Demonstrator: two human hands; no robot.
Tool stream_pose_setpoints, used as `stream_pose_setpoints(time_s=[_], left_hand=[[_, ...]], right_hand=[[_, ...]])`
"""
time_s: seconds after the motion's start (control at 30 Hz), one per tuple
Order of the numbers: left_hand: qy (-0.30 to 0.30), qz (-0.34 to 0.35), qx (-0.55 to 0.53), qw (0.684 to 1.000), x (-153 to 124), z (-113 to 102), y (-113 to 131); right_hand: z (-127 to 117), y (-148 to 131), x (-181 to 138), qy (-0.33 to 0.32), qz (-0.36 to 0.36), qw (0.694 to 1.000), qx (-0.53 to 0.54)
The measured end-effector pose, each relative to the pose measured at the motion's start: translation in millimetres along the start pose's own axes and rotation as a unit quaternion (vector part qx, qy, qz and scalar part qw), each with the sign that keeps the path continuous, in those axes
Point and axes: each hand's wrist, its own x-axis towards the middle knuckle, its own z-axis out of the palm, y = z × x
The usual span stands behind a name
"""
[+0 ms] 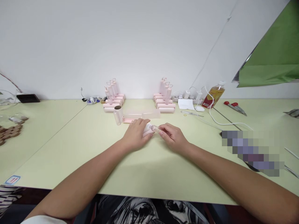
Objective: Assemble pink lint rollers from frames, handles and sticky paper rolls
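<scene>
My left hand (136, 134) is closed over a white lint roller head (147, 128), and its fingers hide much of it. A clear handle (156, 128) extends from the roller's right end. My right hand (173, 137) pinches that handle between thumb and fingers. Just behind my left hand lies a pink roller part (128, 120), partly covered. Next to it stands a clear tube (118, 115) with a brown cardboard rim. Long translucent covers (150, 114) lie on the table behind my hands.
Pink lint rollers with upright handles stand in a left row (112, 105) and a right row (165, 108) near the wall. To the right are a drink bottle (213, 95), white cables, red-handled pliers (235, 107) and a blurred-out object (251, 152). Brown pieces (10, 133) lie far left.
</scene>
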Motion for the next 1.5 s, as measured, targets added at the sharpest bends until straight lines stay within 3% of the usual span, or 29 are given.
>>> stream_pose_setpoints(time_s=[0.13,0.27,0.43,0.6,0.8,1.03,1.23,1.5], left_hand=[[-0.056,-0.071,0.021,0.996,-1.7,5.1,-1.5],[-0.085,-0.150,-0.036,0.984,-2.6,6.3,-3.4],[0.001,-0.205,-0.225,0.952,3.4,10.0,-4.9],[0.065,-0.266,-0.427,0.862,10.7,15.3,-9.1],[0.078,-0.248,-0.497,0.828,11.1,17.2,-12.4],[0.063,-0.231,-0.455,0.858,10.4,15.1,-13.6],[-0.033,-0.230,-0.360,0.904,6.8,14.1,-17.4],[-0.060,-0.185,-0.270,0.943,4.9,5.3,-4.5]], right_hand=[[3.0,3.9,0.3,0.006,0.001,1.000,0.000],[5.4,6.2,0.1,0.005,-0.011,1.000,0.000],[5.7,6.5,-0.3,-0.008,-0.006,1.000,-0.002],[6.1,7.2,0.4,-0.001,0.004,1.000,0.004],[6.0,6.9,1.4,-0.003,0.062,0.998,0.001],[8.0,10.1,1.3,-0.045,0.056,0.997,-0.005],[7.8,7.5,-1.0,-0.110,0.058,0.991,-0.051],[8.5,3.7,-7.5,-0.125,0.049,0.988,-0.072]])
